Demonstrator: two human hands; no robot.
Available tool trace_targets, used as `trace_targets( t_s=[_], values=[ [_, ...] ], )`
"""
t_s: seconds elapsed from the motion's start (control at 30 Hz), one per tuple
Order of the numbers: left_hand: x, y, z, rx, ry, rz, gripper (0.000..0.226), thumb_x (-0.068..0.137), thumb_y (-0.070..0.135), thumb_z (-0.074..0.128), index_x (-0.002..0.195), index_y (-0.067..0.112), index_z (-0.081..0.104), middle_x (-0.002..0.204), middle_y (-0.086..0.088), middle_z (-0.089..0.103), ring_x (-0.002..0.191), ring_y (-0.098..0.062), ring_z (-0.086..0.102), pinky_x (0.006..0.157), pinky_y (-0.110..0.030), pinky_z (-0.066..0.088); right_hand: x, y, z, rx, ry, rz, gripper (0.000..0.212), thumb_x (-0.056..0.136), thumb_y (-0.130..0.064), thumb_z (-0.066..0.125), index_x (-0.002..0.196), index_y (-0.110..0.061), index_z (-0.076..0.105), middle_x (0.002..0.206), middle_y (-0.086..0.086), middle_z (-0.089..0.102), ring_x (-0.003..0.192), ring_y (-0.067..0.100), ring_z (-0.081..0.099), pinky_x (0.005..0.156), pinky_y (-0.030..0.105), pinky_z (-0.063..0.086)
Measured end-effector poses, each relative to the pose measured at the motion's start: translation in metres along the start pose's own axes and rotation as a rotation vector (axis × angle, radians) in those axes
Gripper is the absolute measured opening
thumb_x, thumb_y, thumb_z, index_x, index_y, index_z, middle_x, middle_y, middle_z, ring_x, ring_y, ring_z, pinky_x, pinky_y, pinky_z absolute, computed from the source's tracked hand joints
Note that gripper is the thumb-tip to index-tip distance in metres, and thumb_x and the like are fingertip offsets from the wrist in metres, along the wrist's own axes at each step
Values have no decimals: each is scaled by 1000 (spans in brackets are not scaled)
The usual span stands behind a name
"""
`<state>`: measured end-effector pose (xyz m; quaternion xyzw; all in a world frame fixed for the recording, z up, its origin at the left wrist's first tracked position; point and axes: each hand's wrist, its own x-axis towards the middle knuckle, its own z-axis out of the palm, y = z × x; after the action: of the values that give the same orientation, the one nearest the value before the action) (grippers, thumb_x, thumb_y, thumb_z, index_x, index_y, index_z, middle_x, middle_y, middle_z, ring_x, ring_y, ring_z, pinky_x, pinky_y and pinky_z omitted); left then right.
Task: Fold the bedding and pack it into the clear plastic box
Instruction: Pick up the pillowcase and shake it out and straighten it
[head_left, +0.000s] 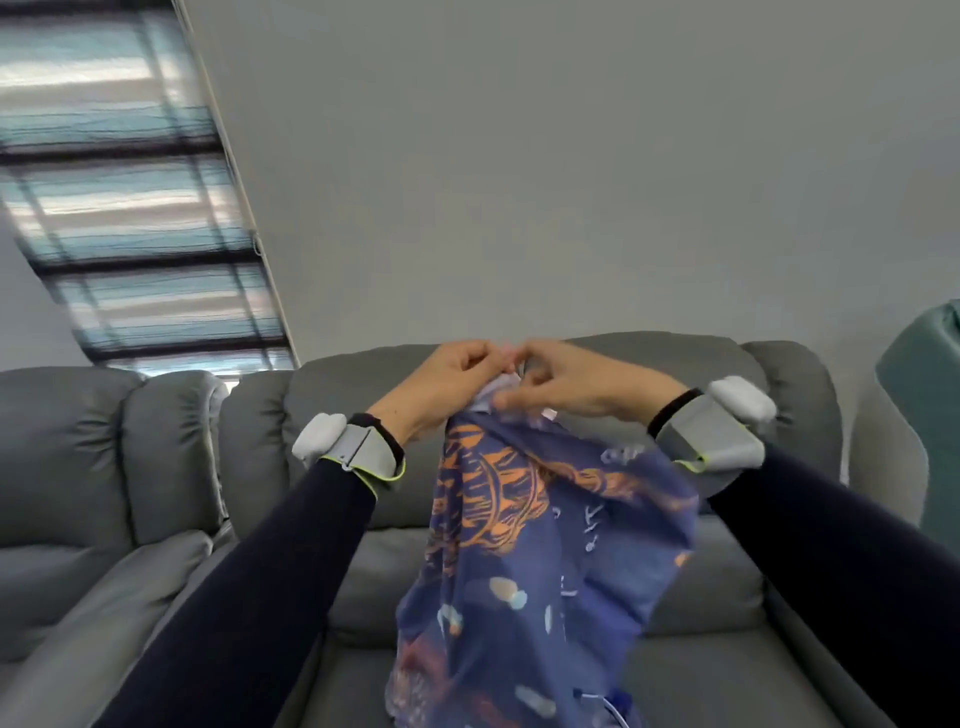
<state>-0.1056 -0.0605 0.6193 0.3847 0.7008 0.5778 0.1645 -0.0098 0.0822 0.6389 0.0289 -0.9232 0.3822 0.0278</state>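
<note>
A piece of blue bedding (540, 561) with orange and pale prints hangs in front of me, bunched at the top and falling toward the bottom edge of the view. My left hand (441, 384) and my right hand (571, 382) are raised close together and both pinch the bedding's top edge, fingers curled round the cloth. A pale inner side shows between my fingers. Both wrists carry grey bands over dark sleeves. The clear plastic box is not in view.
A grey sofa (727, 597) stands right behind the hanging cloth, with a second grey armchair (93, 467) to its left. A window with blinds (145, 218) is at upper left. A teal object (930, 405) shows at the right edge.
</note>
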Motion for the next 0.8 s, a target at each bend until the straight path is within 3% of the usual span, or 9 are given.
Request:
trace_targets(
  t_s=[0.07, 0.13, 0.23, 0.3, 0.47, 0.53, 0.6, 0.73, 0.8],
  values=[
    [-8, -5, 2, 36, -59, -42, 23, 97, 22, 52, 77, 15, 63, 75, 2, 63, 70, -5, 54, 67, -16, 44, 0, 13, 30, -55, -155, 27, 20, 86, -28, 70, 100, -19, 59, 77, -8, 61, 63, -5, 53, 62, 9, 41],
    [-15, -14, 4, 100, -75, -77, 24, 95, 28, 55, 77, 16, 65, 77, -1, 63, 72, -9, 54, 71, -21, 45, 2, 26, 59, -87, -198, 82, 20, 89, -33, 64, 90, -14, 61, 80, 0, 60, 71, 10, 53, 68, 24, 44],
    [-21, -20, 0, 98, -83, -99, 23, 94, 34, 56, 83, 16, 66, 91, -8, 69, 86, -16, 63, 86, -32, 50, 6, 29, 68, 80, -38, 123, 20, 95, -23, 51, 82, -8, 58, 78, 10, 60, 69, 15, 49, 63, 28, 43],
    [-23, -22, -8, 123, -95, -74, 20, 92, 36, 58, 92, 19, 69, 103, -5, 71, 100, -18, 65, 94, -32, 49, 9, 27, 55, 127, 60, 108, 20, 95, -16, 48, 93, 0, 60, 92, 21, 66, 75, 16, 52, 64, 29, 46],
    [-27, -18, -17, 217, -74, 19, 18, 93, 8, 55, 100, 19, 67, 102, 7, 69, 93, 2, 61, 86, -10, 45, 9, 20, 44, 293, 72, 85, 19, 93, -19, 56, 111, -14, 55, 92, -2, 59, 79, 6, 54, 67, 14, 46],
    [-29, -10, -21, 227, -142, 33, 21, 92, 0, 53, 93, 16, 66, 93, 8, 68, 87, 1, 60, 84, -11, 44, 16, 22, 44, 472, 192, 90, 15, 94, -13, 48, 106, -20, 53, 99, 1, 60, 87, 8, 54, 85, 26, 48],
    [-31, 1, -25, 279, -263, 33, 31, 88, -8, 50, 77, 16, 67, 82, 12, 69, 82, 0, 62, 82, -12, 43, 20, 28, 48, 553, 172, 69, 20, 93, -8, 46, 102, -24, 54, 106, 7, 61, 94, 14, 54, 89, 33, 46],
    [-21, 9, -40, 736, -214, 79, 48, 67, -13, 43, 63, 25, 71, 88, 10, 67, 89, -10, 63, 84, -27, 47, 18, 39, 59, 322, -130, 64, 20, 90, -26, 60, 101, -9, 64, 103, 14, 69, 89, 12, 58, 82, 28, 45],
    [-15, -2, -52, 1026, 5, 134, 43, 72, -5, 47, 86, 24, 75, 107, 2, 62, 101, -23, 60, 87, -36, 48, 23, 42, 46, 33, 113, 112, 33, 89, -34, 61, 75, -5, 60, 70, 12, 61, 69, 13, 49, 66, 27, 35]
  ],
)
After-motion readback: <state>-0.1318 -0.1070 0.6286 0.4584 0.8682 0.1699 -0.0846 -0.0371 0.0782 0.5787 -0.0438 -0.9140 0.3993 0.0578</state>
